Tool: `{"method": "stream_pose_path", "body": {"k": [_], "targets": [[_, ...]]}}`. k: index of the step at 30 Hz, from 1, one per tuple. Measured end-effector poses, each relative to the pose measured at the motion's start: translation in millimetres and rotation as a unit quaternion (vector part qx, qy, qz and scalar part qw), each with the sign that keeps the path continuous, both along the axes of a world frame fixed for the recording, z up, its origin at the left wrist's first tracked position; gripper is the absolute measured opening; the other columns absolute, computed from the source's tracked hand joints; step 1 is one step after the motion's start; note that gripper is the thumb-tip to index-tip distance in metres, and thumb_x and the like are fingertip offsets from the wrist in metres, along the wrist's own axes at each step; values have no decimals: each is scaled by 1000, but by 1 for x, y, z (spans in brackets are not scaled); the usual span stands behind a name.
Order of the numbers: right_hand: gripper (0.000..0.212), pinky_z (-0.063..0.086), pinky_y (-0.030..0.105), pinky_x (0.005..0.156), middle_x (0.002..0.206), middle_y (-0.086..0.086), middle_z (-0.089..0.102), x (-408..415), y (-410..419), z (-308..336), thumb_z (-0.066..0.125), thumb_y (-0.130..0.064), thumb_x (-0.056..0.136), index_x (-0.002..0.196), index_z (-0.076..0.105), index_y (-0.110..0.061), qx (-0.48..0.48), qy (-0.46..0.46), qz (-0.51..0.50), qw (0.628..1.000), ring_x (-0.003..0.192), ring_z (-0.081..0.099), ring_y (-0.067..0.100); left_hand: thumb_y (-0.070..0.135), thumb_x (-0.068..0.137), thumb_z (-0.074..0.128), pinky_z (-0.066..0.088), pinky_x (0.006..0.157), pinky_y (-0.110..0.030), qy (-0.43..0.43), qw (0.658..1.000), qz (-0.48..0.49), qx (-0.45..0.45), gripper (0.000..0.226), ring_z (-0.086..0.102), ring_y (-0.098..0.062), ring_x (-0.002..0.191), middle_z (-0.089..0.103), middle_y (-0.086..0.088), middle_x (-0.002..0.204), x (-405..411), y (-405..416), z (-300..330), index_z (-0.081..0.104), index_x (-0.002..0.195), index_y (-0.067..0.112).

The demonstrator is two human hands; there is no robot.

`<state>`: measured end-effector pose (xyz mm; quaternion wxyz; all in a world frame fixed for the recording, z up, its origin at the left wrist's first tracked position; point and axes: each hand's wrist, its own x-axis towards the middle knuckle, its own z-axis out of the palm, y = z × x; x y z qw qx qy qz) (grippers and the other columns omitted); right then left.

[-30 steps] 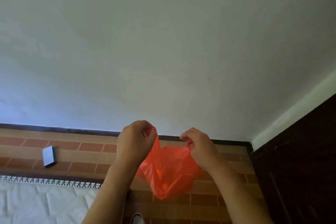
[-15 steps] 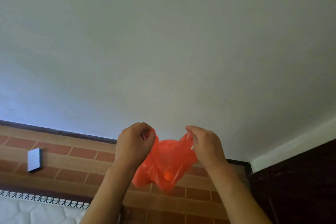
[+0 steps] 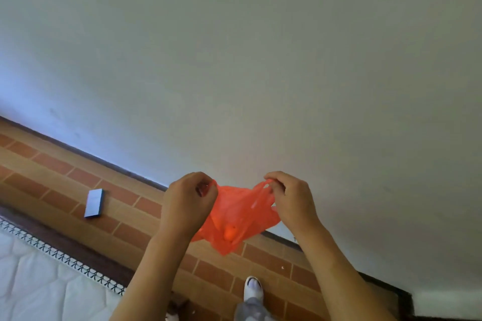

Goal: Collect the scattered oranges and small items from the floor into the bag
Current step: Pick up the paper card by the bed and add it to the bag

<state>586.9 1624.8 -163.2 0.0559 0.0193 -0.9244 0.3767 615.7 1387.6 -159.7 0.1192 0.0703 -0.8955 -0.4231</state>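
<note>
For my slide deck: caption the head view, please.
Both hands hold an orange bag open above the brick floor.

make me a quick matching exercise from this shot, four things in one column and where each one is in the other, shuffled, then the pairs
Things:
1. orange bag
2. small blue-grey box
3. white shoe
4. round orange item

Places:
A. lying alone on the brick-pattern floor, left of the hands
B. inside the bag, near its bottom
C. on the floor at the lower edge, below the bag
D. stretched between the left hand and right hand

Pairs: 1-D, 2-A, 3-C, 4-B
</note>
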Motion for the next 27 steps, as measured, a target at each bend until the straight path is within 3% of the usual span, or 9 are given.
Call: {"method": "stream_pose_path", "body": {"k": [6, 11, 15, 18, 23, 27], "targets": [[27, 60, 40, 84, 88, -14, 75, -90, 3, -11, 57, -8, 101, 101, 77, -25, -94, -72, 105, 987, 85, 72, 6, 36, 85, 63, 58, 67, -38, -44, 996, 76, -6, 10, 64, -4, 70, 67, 15, 71, -48, 19, 2, 71, 79, 32], [27, 60, 47, 77, 80, -9, 73, -138, -10, -20, 55, -6, 100, 94, 74, -25, -135, -106, 167, 971, 78, 71, 12, 18, 85, 73, 56, 66, -32, -45, 984, 168, -25, 23, 64, -5, 67, 66, 20, 68, -66, 27, 12, 67, 74, 37], [30, 60, 51, 71, 76, -4, 72, -159, -23, -25, 53, -6, 101, 91, 72, -27, -164, -139, 206, 955, 69, 69, 18, 19, 82, 74, 56, 66, -35, -62, 970, 234, -38, 17, 63, -6, 63, 65, 17, 64, -70, 20, 12, 69, 73, 32], [30, 60, 48, 72, 76, -4, 73, -172, -33, -27, 54, -7, 101, 91, 72, -28, -164, -138, 222, 951, 70, 70, 16, 19, 81, 77, 57, 66, -37, -51, 961, 269, -46, 13, 64, -9, 61, 65, 15, 62, -68, 12, 11, 71, 74, 28], [27, 59, 33, 79, 83, -9, 74, -189, -58, -24, 55, -6, 102, 96, 74, -24, -146, -124, 244, 951, 79, 69, 6, 18, 81, 76, 58, 67, -35, -52, 950, 306, -37, 8, 65, -7, 63, 67, 15, 65, -67, -7, 4, 75, 79, 26], [26, 59, 34, 87, 90, -12, 75, -202, -81, -28, 55, -8, 102, 96, 74, -25, -135, -135, 279, 941, 88, 70, 6, 19, 79, 76, 57, 66, -36, -44, 943, 328, -27, 8, 65, -8, 63, 68, 14, 65, -70, -26, -3, 74, 78, 27]]}}
